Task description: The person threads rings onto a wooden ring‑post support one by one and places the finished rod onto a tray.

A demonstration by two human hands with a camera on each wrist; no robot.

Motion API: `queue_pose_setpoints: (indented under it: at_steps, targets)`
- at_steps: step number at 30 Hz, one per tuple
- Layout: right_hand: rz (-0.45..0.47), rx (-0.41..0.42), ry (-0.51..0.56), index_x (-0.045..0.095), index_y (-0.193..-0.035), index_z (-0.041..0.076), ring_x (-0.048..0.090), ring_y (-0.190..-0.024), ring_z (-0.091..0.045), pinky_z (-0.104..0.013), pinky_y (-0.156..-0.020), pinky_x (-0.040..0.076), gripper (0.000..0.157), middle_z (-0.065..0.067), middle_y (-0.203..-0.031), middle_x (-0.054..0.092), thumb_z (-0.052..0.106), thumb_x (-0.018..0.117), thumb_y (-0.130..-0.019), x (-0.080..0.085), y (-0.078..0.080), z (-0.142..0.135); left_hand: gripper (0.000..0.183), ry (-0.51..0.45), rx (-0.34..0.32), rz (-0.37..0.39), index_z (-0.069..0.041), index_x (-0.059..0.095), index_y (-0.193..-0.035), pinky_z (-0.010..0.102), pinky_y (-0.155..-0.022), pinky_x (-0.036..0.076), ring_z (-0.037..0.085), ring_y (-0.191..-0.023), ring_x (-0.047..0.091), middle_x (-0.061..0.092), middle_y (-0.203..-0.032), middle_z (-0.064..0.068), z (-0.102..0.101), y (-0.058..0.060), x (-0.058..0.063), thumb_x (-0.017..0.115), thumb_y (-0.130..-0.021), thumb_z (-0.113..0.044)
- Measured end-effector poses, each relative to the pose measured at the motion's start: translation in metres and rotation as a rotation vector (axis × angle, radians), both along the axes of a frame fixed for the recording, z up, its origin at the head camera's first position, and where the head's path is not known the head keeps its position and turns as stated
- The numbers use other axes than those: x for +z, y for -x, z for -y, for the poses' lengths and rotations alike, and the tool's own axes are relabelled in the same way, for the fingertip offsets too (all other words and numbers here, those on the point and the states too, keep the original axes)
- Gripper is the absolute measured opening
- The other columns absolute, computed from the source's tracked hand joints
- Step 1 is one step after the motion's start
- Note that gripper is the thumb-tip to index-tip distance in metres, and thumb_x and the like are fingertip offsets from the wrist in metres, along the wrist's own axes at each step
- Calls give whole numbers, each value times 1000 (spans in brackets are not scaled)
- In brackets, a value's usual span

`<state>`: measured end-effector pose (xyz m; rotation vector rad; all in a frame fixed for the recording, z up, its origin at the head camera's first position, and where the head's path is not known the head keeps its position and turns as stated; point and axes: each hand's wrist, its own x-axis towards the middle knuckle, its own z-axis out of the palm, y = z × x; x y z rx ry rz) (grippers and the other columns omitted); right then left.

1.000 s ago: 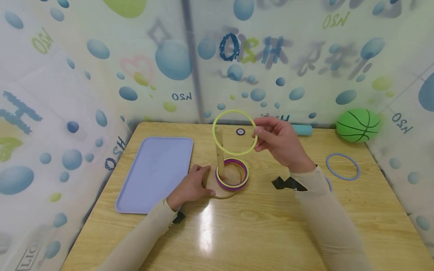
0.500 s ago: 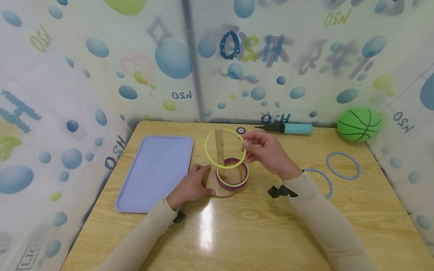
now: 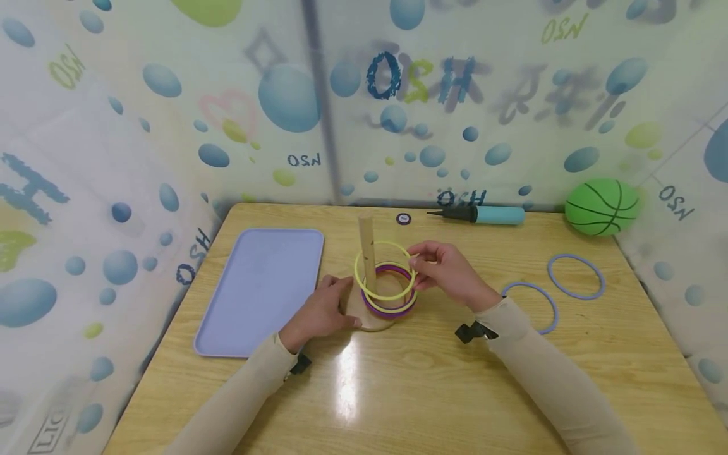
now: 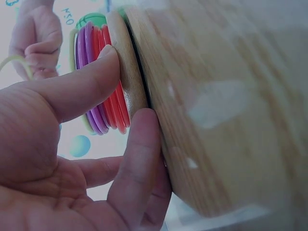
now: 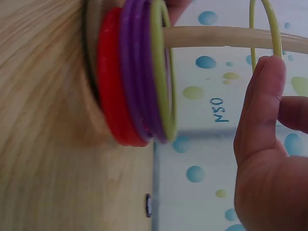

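My right hand pinches a yellow ring between thumb and fingers. In the right wrist view this ring circles the upright wooden peg, held apart from the stack below. Around the peg's foot lie red rings, purple rings and a yellow ring on top. They rest on the round wooden base of the ring-toss stand. My left hand grips the left side of that base; the left wrist view shows the thumb on its upper face and the fingertips at its edge.
A pale blue tray lies left of the stand. Two blue rings are on the table at the right. Along the back stand a green ball, a blue hand pump and a small dark disc.
My right hand has brought the yellow ring left and down, from above and beside the peg to around it, lower towards the stack. My left hand has stayed on the base.
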<state>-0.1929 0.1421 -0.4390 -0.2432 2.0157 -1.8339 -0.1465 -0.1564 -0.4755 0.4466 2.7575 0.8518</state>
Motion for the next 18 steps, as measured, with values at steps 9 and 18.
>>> queue_pose_setpoints:
  at_steps: [9,18]
  targets:
    - [-4,25,-51,57,-139,-9,70,-73,-15,-38,-72,65,36,-14,-103,64,8,59,-107,-16,-2,-6,99,7,0,4,0,44,-159,51,-105,51,34,-119,60,53,-139,24,0,0,0,94,-80,-33]
    - [20,32,-74,59,-137,-9,70,-71,-15,-39,-71,65,36,-13,-102,63,9,62,-106,-25,2,-10,100,10,7,18,-2,43,-160,48,-101,52,28,-110,59,52,-138,22,0,0,0,94,-81,-34]
